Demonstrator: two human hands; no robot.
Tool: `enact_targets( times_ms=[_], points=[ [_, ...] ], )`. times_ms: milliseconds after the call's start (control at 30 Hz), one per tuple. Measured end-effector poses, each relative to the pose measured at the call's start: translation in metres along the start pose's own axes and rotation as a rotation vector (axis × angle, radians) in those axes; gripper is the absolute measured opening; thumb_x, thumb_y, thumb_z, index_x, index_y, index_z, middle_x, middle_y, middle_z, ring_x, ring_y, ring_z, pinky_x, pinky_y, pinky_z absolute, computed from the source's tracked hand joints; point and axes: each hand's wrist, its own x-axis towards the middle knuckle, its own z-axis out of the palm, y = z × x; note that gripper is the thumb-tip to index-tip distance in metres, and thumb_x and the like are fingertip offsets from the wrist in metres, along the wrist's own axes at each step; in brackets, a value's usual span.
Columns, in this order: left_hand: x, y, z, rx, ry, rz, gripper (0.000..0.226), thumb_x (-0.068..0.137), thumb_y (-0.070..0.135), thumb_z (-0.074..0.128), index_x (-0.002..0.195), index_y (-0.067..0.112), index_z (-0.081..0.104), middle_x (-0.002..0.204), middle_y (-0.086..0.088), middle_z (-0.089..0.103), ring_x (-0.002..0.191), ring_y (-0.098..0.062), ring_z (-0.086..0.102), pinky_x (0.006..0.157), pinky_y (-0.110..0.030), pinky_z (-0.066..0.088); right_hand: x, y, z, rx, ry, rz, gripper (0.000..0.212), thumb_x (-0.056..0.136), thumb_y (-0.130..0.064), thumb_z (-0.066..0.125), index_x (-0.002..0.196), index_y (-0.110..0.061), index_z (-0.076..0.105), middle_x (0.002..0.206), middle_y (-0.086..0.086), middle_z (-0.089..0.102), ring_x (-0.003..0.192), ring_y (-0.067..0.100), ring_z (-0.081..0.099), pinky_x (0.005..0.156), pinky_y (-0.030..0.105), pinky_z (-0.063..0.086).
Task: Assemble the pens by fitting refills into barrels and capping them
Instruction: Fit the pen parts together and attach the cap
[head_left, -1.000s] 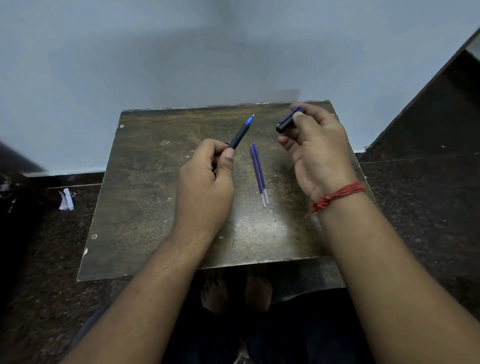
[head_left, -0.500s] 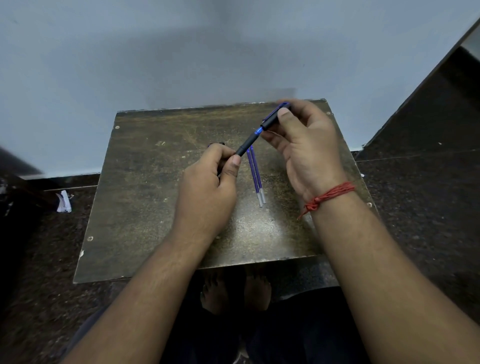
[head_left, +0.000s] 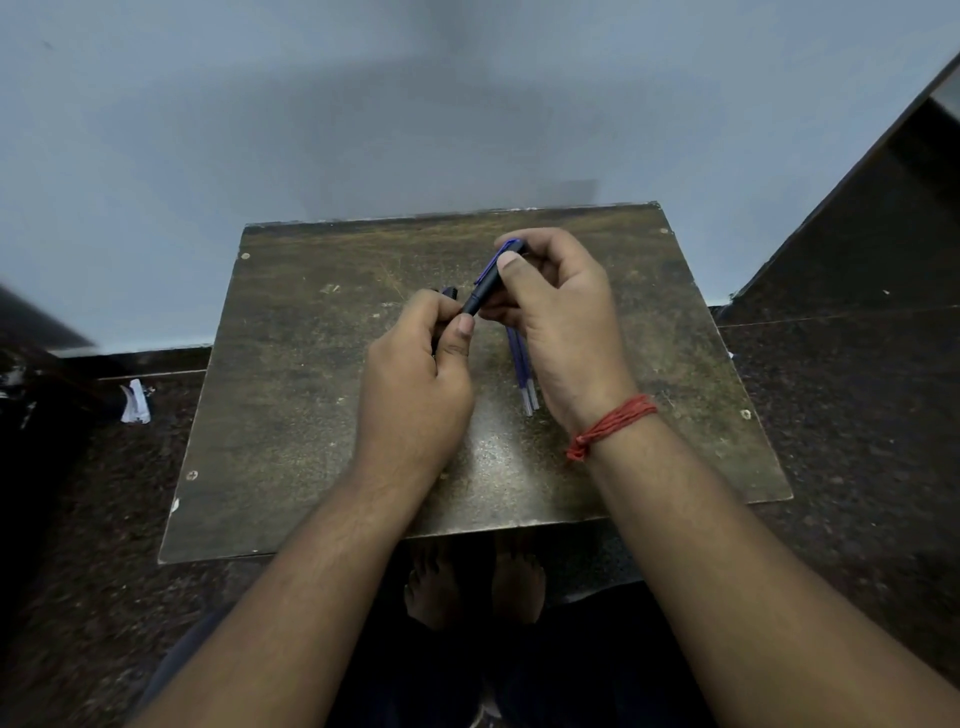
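Since half a second ago I see the cap (head_left: 494, 271) has slid down over the blue tip, so the pen (head_left: 480, 293) now reads as one dark stick running from lower left to upper right, held above the table (head_left: 311, 415). My right hand (head_left: 558, 322) pinches the cap end; my left hand (head_left: 415, 379) grips the barrel's lower end. Two loose refills (head_left: 524, 379) lie on the table just beside the right palm, the nearer hand.

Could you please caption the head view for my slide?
Both hands, left and right, press a cap onto a pen above two loose refills.
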Motion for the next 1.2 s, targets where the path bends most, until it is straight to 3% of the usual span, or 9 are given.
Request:
enact_targets(
  times_ms=[233, 333, 400, 533, 700, 867, 933, 1067, 1200],
  points=[
    [0.002, 0.006, 0.004, -0.005, 0.005, 0.007, 0.010, 0.102, 0.016, 0.054, 0.092, 0.019, 0.058, 0.070, 0.018, 0.056, 0.063, 0.007, 0.053, 0.055, -0.009, 0.034, -0.007, 0.006, 0.011, -0.180, 0.020, -0.091, 0.027, 0.088, -0.015, 0.064, 0.114, -0.020, 0.061, 0.068, -0.009, 0.055, 0.070, 0.015, 0.060, 0.078, 0.053, 0.058],
    [0.002, 0.007, 0.006, 0.005, 0.001, 0.041, 0.009, 0.102, 0.013, 0.051, 0.098, 0.018, 0.057, 0.077, 0.019, 0.057, 0.070, 0.010, 0.055, 0.061, -0.007, 0.037, -0.008, 0.006, 0.013, -0.228, 0.034, -0.052, 0.020, 0.087, -0.023, 0.066, 0.106, -0.019, 0.064, 0.069, 0.009, 0.057, 0.070, 0.029, 0.065, 0.072, 0.055, 0.058],
    [0.001, 0.007, 0.007, 0.025, -0.015, 0.089, 0.009, 0.102, 0.012, 0.050, 0.102, 0.013, 0.059, 0.082, 0.018, 0.057, 0.074, 0.006, 0.055, 0.064, -0.009, 0.038, -0.008, 0.004, 0.012, -0.247, 0.083, -0.027, 0.014, 0.087, -0.024, 0.068, 0.099, -0.021, 0.063, 0.071, 0.001, 0.061, 0.071, 0.023, 0.069, 0.071, 0.052, 0.059],
    [-0.002, 0.008, 0.007, 0.058, -0.037, 0.124, 0.020, 0.101, 0.023, 0.048, 0.111, 0.012, 0.062, 0.096, 0.001, 0.065, 0.086, -0.013, 0.059, 0.075, -0.029, 0.045, 0.007, -0.008, -0.009, -0.389, 0.183, -0.089, 0.005, 0.090, -0.023, 0.064, 0.094, -0.019, 0.063, 0.072, -0.008, 0.065, 0.070, 0.015, 0.067, 0.073, 0.045, 0.058],
    [0.008, 0.000, -0.005, 0.050, 0.106, 0.067, 0.010, 0.098, 0.021, 0.055, 0.106, 0.018, 0.062, 0.097, 0.001, 0.062, 0.080, -0.006, 0.054, 0.072, -0.013, 0.042, 0.023, -0.014, -0.054, -0.921, 0.225, -0.126, 0.014, 0.092, -0.027, 0.059, 0.096, -0.017, 0.068, 0.094, 0.002, 0.068, 0.090, 0.020, 0.063, 0.073, 0.026, 0.042],
    [0.018, -0.014, -0.017, 0.095, 0.170, -0.021, 0.009, 0.093, 0.022, 0.056, 0.098, 0.019, 0.062, 0.093, 0.002, 0.059, 0.082, -0.016, 0.054, 0.078, -0.036, 0.051, 0.018, -0.004, -0.054, -1.200, 0.179, -0.065, 0.019, 0.092, -0.034, 0.058, 0.093, -0.015, 0.060, 0.095, 0.007, 0.067, 0.092, 0.031, 0.061, 0.073, 0.035, 0.047],
    [0.020, -0.017, -0.020, 0.131, 0.175, -0.056, 0.008, 0.091, 0.024, 0.056, 0.094, 0.020, 0.062, 0.089, 0.009, 0.055, 0.087, -0.020, 0.056, 0.082, -0.046, 0.052, 0.015, -0.002, -0.051, -1.304, 0.155, -0.087, 0.020, 0.094, -0.034, 0.057, 0.094, -0.014, 0.056, 0.095, 0.008, 0.067, 0.095, 0.032, 0.061, 0.074, 0.036, 0.042],
    [0.021, -0.017, -0.022, 0.171, 0.146, -0.088, 0.005, 0.090, 0.023, 0.058, 0.085, 0.022, 0.059, 0.086, 0.018, 0.047, 0.091, -0.025, 0.057, 0.085, -0.048, 0.051, 0.014, 0.002, -0.050, -1.416, 0.130, -0.096, 0.017, 0.095, -0.036, 0.056, 0.092, -0.021, 0.050, 0.096, 0.005, 0.067, 0.105, 0.031, 0.059, 0.089, 0.042, 0.040],
    [0.021, -0.017, -0.021, 0.186, 0.131, -0.097, 0.006, 0.090, 0.024, 0.059, 0.086, 0.021, 0.061, 0.089, 0.007, 0.053, 0.091, -0.025, 0.058, 0.085, -0.049, 0.051, 0.014, 0.003, -0.050, -1.433, 0.115, -0.060, 0.021, 0.094, -0.039, 0.056, 0.098, -0.018, 0.056, 0.097, 0.005, 0.068, 0.108, 0.031, 0.057, 0.092, 0.044, 0.040]
  ],
)
